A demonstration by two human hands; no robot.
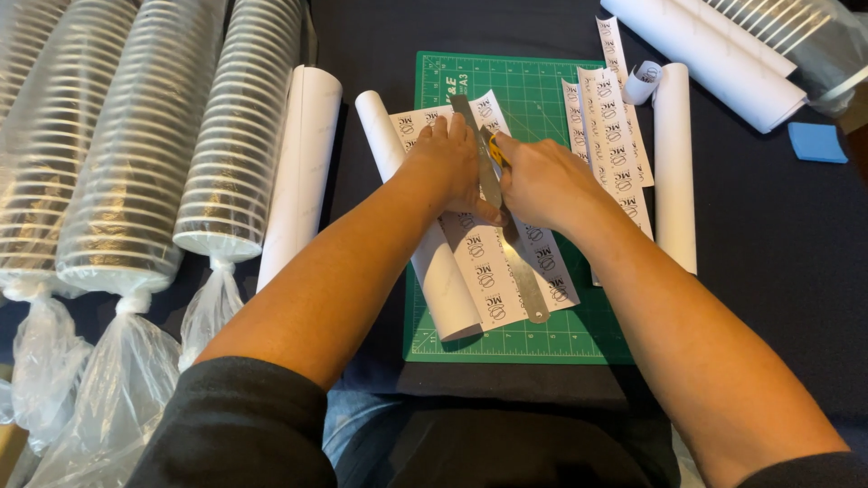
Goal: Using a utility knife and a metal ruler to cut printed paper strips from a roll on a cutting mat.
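Thin white paper, printed with rows of small round marks, makes up the sticker sheet (488, 262) lying across the green cutting mat (542, 339). Its left side curls back into a roll, so it looks light, limp and springy, likely to roll up again unless pinned flat; it probably tears easily. The best hold seems to be through the metal ruler (502, 221), stiff and smooth, which lies on the sheet along its length. The left hand (448, 163) presses flat on ruler and paper, fingers spread. The right hand (542, 176) is closed around a yellow-handled knife (495, 149), held against the ruler's edge. The two hands touch. Cut strips (615, 126) lie just right of the sheet.
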